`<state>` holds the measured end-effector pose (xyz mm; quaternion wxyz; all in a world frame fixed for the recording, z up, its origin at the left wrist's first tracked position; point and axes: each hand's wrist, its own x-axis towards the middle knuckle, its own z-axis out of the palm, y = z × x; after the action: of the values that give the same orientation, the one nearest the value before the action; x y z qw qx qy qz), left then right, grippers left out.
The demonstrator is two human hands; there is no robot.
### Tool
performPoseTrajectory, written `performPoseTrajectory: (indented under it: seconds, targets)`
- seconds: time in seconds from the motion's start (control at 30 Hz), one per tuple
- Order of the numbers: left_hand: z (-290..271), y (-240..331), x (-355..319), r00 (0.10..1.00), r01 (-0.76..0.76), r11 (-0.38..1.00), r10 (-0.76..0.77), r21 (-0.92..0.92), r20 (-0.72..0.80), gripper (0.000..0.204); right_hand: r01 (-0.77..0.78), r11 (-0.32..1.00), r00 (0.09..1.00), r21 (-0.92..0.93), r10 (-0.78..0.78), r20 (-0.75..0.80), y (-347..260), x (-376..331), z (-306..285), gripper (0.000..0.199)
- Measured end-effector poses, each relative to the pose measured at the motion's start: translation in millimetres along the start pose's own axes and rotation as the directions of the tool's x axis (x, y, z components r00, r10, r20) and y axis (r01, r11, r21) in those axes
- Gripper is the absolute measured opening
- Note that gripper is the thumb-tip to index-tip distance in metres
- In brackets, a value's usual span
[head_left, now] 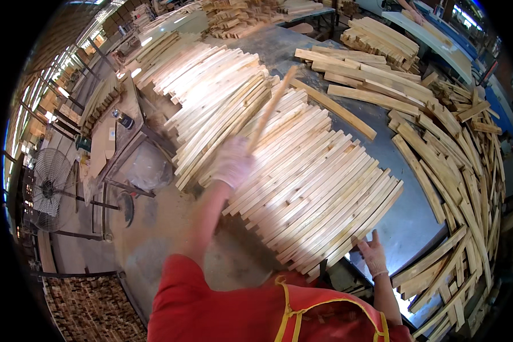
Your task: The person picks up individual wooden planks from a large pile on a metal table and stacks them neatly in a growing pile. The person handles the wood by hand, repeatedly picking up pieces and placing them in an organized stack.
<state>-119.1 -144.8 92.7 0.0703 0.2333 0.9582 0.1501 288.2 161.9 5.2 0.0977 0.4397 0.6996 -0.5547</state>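
A single wooden strip point(275, 105) slants up from my gloved left hand point(233, 162), which is closed around its lower end and blurred by motion. Below it, many pale wooden strips point(319, 182) lie side by side in a long row on the metal table. My right hand point(374, 255), also gloved, is at the near right end of this row. Its fingers are apart, with the thumb close to the last strip; whether it touches the wood I cannot tell. A second block of strips point(211, 102) adjoins the row at the far left.
Loose strips are heaped along the right side of the metal table point(413, 188), and one longer strip point(339, 111) lies apart behind the row. On the left stand a fan point(50, 188) and a side bench point(122, 148). Another person's hand point(417, 17) shows at the far right.
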Motion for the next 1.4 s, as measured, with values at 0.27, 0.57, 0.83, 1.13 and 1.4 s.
performPoseTrajectory:
  seconds: [0.27, 0.57, 0.83, 1.13, 1.4]
  targets:
    - [9.4, -51.6, 7.5, 0.979, 0.004, 0.850, 0.103, 0.526, -0.174, 0.078, 0.046, 0.999, 0.999, -0.018, -0.045, 0.011, 10.4, 16.6, 34.6, 0.111]
    - [188.3, 248.9, -169.7, 0.663, -0.735, 0.678, 0.723, -0.013, 0.196, 0.082, 0.317, 0.943, 0.948, -0.097, -0.315, 0.042, 42.1, 38.8, -59.9, 0.071]
    - [203.9, 267.6, -172.7, 0.603, -0.797, 0.593, 0.786, 0.110, 0.132, 0.072, -0.462, 0.807, 0.436, -0.367, -0.154, -0.887, 149.1, 49.9, -323.2, 0.097]
    - [193.7, 265.0, -171.6, 0.630, -0.775, 0.631, 0.772, 0.013, 0.086, 0.062, 0.395, 0.668, 0.856, 0.631, -0.020, -0.516, 116.4, 55.1, -150.0, 0.088]
    - [207.2, 213.0, -190.5, 0.758, -0.648, 0.750, 0.622, -0.128, -0.195, 0.054, 0.128, 0.943, 0.990, -0.306, -0.104, 0.095, 18.1, 80.8, -67.2, 0.082]
